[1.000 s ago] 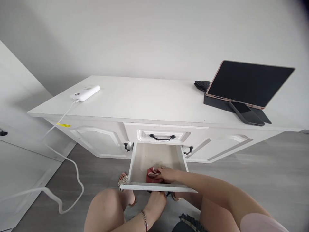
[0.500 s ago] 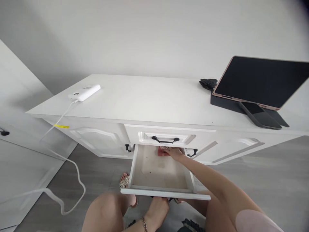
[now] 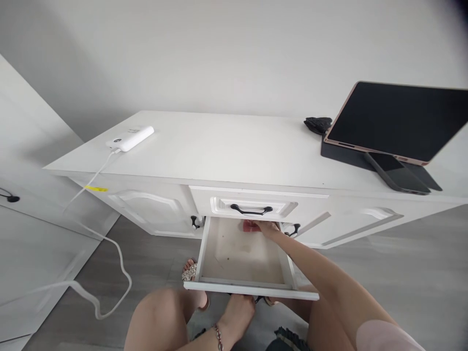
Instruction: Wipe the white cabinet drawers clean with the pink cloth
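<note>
The lower drawer (image 3: 208, 253) of the white cabinet is pulled out, with a few dark specks and a faint damp-looking patch on its pale bottom. Deep inside, near the back right, my right hand (image 3: 268, 228) presses a red cloth (image 3: 250, 225) on the drawer bottom; its fingers are partly hidden under the upper drawer. My left hand (image 3: 240, 311) is closed at the drawer's front, around the black handle (image 3: 259, 299), which is mostly covered by the hand and the front edge.
On the white cabinet top (image 3: 219, 146) lie a white power bank (image 3: 129, 139) with a cable (image 3: 119, 253) trailing left, a black crumpled item (image 3: 318, 125), a propped tablet (image 3: 397, 122) and a phone (image 3: 397, 173). A closed upper drawer (image 3: 252, 207) overhangs the open one.
My right hand has shifted slightly to the right and deeper into the drawer with the red cloth. My left hand stays at the drawer's front.
</note>
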{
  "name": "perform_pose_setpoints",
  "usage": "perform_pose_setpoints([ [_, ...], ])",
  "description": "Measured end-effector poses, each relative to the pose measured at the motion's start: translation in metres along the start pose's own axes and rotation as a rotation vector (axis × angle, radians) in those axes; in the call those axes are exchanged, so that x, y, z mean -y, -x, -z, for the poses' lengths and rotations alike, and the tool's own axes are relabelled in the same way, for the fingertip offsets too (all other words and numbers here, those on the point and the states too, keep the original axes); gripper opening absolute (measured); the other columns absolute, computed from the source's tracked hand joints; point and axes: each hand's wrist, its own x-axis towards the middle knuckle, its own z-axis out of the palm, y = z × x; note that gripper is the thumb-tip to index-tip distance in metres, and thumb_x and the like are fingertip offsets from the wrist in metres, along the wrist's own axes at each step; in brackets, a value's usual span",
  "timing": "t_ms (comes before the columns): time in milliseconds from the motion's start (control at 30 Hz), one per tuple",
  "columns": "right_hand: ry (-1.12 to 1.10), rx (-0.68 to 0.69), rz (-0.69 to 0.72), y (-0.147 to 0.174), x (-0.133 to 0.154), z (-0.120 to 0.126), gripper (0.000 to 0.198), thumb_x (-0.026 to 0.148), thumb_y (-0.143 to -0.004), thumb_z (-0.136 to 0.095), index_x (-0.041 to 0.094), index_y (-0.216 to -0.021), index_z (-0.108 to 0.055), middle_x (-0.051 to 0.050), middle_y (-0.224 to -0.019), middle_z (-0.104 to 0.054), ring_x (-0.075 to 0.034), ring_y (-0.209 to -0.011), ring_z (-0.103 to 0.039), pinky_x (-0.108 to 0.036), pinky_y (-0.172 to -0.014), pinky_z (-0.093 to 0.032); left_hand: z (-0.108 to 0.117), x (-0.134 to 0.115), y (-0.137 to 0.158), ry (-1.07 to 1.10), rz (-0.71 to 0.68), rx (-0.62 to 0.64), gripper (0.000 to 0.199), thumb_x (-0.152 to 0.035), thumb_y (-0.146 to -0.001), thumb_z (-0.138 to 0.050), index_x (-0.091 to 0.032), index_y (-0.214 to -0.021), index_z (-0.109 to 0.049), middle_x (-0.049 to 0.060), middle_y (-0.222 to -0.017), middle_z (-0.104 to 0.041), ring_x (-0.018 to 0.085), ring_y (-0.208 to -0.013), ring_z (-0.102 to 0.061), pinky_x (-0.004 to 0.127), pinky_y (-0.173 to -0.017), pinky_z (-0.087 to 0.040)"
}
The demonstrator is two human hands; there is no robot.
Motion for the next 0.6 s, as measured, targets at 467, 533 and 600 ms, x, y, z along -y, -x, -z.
perform_pose_setpoints([
  [467,0.049,0.371,0.151,0.101,0.028,-0.009,0.075,0.014,-0.078,-0.064,0.032,-0.148,-0.042,-0.014,-0.145,-0.051,-0.031,-0.119,-0.056,-0.04,-0.097,-0.043,0.008,0.018,0.028,0.205,0.035,-0.058,0.039,-0.002,-0.079,-0.042,-0.012,-0.107,-0.067,0.02,-0.114,-0.068,0.033,-0.099,-0.067,0.042,-0.083,-0.052],
  [533,-0.129,0.383,0.065,0.111,0.033,-0.006,0.061,0.027,-0.079,-0.068,0.026,-0.138,-0.055,-0.013,-0.138,-0.057,-0.029,-0.113,-0.059,-0.036,-0.094,-0.044,0.01,0.021,0.036,0.244,0.036,-0.081,0.04,-0.005,-0.081,-0.042,-0.015,-0.112,-0.066,0.018,-0.118,-0.067,0.032,-0.1,-0.068,0.041,-0.085,-0.052],
  [600,-0.281,0.38,-0.056,0.122,0.04,-0.002,0.048,0.043,-0.081,-0.066,0.021,-0.124,-0.066,-0.012,-0.123,-0.067,-0.026,-0.103,-0.062,-0.033,-0.088,-0.046,0.011,0.024,0.044,0.308,0.023,-0.114,0.041,-0.009,-0.082,-0.042,-0.018,-0.116,-0.064,0.015,-0.123,-0.066,0.03,-0.103,-0.067,0.04,-0.089,-0.052],
])
